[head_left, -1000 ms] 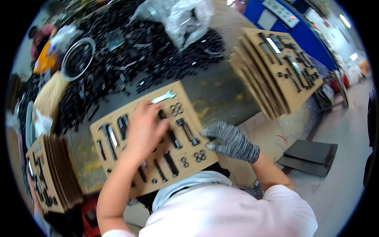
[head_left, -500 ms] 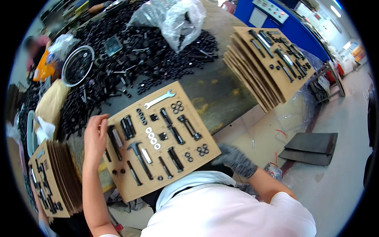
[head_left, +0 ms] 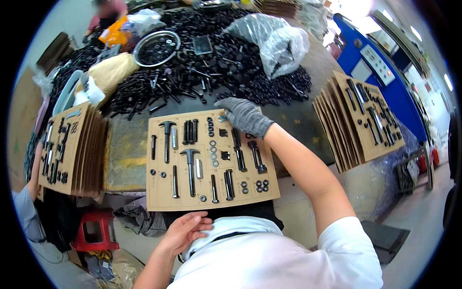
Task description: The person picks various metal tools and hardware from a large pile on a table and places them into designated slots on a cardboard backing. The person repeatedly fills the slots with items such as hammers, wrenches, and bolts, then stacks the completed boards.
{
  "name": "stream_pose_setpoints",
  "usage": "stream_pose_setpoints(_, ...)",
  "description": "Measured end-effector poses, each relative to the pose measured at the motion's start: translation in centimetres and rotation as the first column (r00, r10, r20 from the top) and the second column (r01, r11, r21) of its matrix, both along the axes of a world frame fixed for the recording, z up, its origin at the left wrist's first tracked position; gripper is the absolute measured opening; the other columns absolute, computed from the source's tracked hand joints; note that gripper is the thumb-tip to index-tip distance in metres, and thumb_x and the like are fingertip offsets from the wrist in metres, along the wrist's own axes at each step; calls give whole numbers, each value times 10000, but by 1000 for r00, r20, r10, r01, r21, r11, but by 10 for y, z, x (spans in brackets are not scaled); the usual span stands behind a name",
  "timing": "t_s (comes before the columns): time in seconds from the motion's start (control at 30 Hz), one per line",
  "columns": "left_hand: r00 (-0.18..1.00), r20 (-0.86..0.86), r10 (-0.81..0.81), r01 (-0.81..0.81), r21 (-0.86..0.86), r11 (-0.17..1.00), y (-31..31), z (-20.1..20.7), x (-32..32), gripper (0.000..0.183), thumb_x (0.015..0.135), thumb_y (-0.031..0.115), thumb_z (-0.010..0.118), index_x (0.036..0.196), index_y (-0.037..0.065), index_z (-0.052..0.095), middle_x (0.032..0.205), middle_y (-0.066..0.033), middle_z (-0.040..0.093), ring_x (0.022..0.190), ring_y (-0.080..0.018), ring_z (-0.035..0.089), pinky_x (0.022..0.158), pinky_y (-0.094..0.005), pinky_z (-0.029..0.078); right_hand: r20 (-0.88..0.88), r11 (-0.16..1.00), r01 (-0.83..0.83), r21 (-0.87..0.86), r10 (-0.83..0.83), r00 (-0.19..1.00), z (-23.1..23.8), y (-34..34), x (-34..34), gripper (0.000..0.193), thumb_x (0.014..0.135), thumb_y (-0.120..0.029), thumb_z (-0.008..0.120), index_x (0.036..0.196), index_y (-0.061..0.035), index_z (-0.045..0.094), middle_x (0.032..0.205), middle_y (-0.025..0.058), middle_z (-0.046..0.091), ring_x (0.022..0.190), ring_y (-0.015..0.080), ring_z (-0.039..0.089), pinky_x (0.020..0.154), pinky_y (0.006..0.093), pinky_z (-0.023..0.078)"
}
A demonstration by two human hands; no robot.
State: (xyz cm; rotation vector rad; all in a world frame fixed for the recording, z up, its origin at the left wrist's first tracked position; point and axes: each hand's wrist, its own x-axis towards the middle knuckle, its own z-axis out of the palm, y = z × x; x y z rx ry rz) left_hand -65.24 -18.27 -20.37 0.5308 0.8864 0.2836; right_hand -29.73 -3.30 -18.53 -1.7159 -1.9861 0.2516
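Two hands showed in head view. Right hand (head_left: pixel 244 115), gloved, lay over upper right part of brown board (head_left: pixel 161 195), fingers slightly bent, partly covering pale metal piece (head_left: pixel 221 118); actual grip could not be told. Left hand (head_left: pixel 187 231), bare, hung near board's lower edge, fingers loosely parted, nothing visibly held. Board, bearing black bolts (head_left: pixel 190 131) and washers (head_left: pixel 214 156), lay at near edge of worktop (head_left: pixel 125 144). Good practice, as judged: light fingertip pressure, board kept level, neighbouring parts undisturbed. Small print beside parts proved illegible; no brand discernible.
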Motion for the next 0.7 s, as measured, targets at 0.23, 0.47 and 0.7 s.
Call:
stream_pose_setpoints(0.23, 955, 190, 229, -254, 118, 960, -29, -8, 22, 375, 1004, 71, 509, 1365, 30, 415, 1257, -172, 593, 1134, -304, 631, 914, -367, 586, 245, 987, -60, -151, 96, 965, -15, 47, -6, 265, 899, -220, 536, 1075, -127, 712, 1070, 184, 685, 1025, 381, 641, 917, 444, 509)
stream_pose_setpoints(0.47, 951, 195, 240, -292, 309, 905, -27, 16, 29, 360, 981, 71, 556, 1328, 28, 471, 1165, -149, 646, 1019, -271, 676, 801, -318, 602, -166, 921, -182, -343, 131, 977, 21, 55, 16, 372, 718, -153, 659, 1078, -127, 749, 991, 133, 739, 894, 258, 706, 818, 349, 542)
stream_pose_setpoints(0.7, 979, 104, 174, -201, 377, 904, -3, 36, 20, 327, 949, 54, 568, 1262, -27, 514, 1093, -154, 671, 912, -250, 701, 758, -302, 616, -210, 957, -209, -201, 166, 964, 27, 25, 49, 309, 776, -90, 638, 1069, -61, 733, 1021, 137, 735, 946, 235, 691, 892, 329, 521)
